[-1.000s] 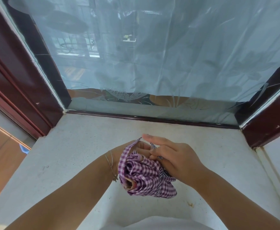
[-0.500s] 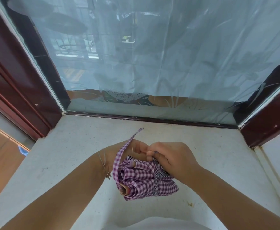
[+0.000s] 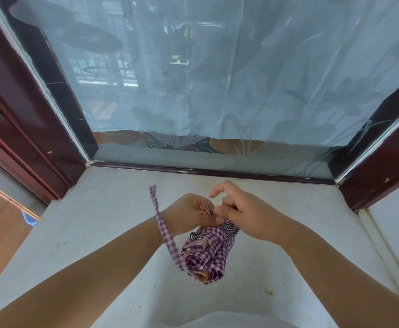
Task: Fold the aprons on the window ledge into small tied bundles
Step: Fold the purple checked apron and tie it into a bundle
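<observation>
- The window (image 3: 217, 67), covered by pale blue film, fills the upper frame between dark red frames (image 3: 23, 119).
- The pale stone ledge (image 3: 103, 209) spans the lower half.
- Both forearms reach in from the bottom corners and meet at centre frame.
- The apron (image 3: 208, 254), a rolled purple gingham bundle, hangs just below the two hands, held above the ledge.
- The right hand (image 3: 246, 214) has its fingers curled on the bundle's top, forefinger raised.
- The left hand (image 3: 189, 214) touches the right and pinches a short strap end.
- A long strap (image 3: 165, 230) crosses the left wrist, blurred at both ends.
</observation>
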A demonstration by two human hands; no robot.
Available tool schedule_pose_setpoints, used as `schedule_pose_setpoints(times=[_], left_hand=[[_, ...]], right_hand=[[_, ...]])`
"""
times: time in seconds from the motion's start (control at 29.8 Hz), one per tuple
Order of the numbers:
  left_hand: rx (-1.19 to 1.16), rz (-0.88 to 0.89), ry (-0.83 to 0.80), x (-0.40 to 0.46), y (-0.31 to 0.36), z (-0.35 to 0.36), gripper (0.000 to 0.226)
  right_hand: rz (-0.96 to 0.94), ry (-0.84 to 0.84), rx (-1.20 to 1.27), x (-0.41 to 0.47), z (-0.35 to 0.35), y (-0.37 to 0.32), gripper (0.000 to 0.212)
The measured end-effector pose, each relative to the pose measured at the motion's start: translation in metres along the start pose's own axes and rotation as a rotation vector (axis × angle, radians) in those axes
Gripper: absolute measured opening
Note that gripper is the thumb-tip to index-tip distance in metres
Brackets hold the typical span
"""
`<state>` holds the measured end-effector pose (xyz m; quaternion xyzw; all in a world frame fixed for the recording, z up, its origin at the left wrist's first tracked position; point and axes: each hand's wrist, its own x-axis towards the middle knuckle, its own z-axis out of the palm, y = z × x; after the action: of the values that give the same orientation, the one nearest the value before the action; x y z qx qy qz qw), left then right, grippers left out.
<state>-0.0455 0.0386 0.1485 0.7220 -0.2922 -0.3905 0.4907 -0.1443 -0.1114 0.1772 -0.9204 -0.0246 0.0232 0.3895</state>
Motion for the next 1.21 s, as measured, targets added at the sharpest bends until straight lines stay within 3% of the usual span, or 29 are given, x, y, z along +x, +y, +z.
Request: schedule_pose_setpoints(times=[0.13,0.2,0.27,0.37,0.44,0.54,0.6,0.67,0.77,0.9,1.01,1.21], left_hand=[[-0.168,-0.131,-0.091,0.001,-0.004,-0.008,0.003],[-0.298,-0.218,-0.169,0.002,-0.005,-0.013,0.019],[-0.406,-0.282,-0.243,0.004,-0.006,-0.017,0.016],[-0.47,-0.325,-0.296,0.007,-0.006,-0.023,0.021],[-0.468,-0.356,-0.335,0.007,-0.003,-0.023,0.031],[-0.422,-0.373,-0.339,0.008,0.001,-0.022,0.029],[-0.364,-0.352,-0.329,0.009,0.004,-0.021,0.023],[-0.259,-0.309,-0.322,0.009,0.009,-0.018,0.012],[-0.14,-0.244,-0.257,0.009,0.017,-0.016,0.017],[0.102,-0.035,-0.166,0.007,0.025,-0.009,0.019],[0.381,0.23,-0.048,0.006,0.026,-0.009,0.022],[0.905,0.903,0.152,0.005,0.025,-0.011,0.015]], right_hand=[[-0.1,0.125,-0.269,-0.002,0.007,0.0,0.021],[-0.262,0.273,-0.424,-0.005,0.012,-0.002,0.019],[-0.456,0.369,-0.519,-0.006,0.016,0.001,0.016],[-0.65,0.379,-0.596,-0.003,0.02,0.011,0.014],[-0.719,0.368,-0.634,-0.004,0.022,0.018,0.02],[-0.77,0.339,-0.663,-0.006,0.022,0.023,0.026],[-0.693,0.307,-0.609,-0.007,0.02,0.022,0.017],[-0.448,0.309,-0.387,-0.008,0.018,0.016,0.013],[-0.043,0.318,-0.048,0.0,0.013,0.009,0.005],[0.27,0.229,0.204,0.011,-0.004,0.01,0.011],[0.355,0.134,0.37,0.007,-0.015,0.009,0.009],[0.309,0.068,0.333,0.002,-0.025,0.005,0.02]])
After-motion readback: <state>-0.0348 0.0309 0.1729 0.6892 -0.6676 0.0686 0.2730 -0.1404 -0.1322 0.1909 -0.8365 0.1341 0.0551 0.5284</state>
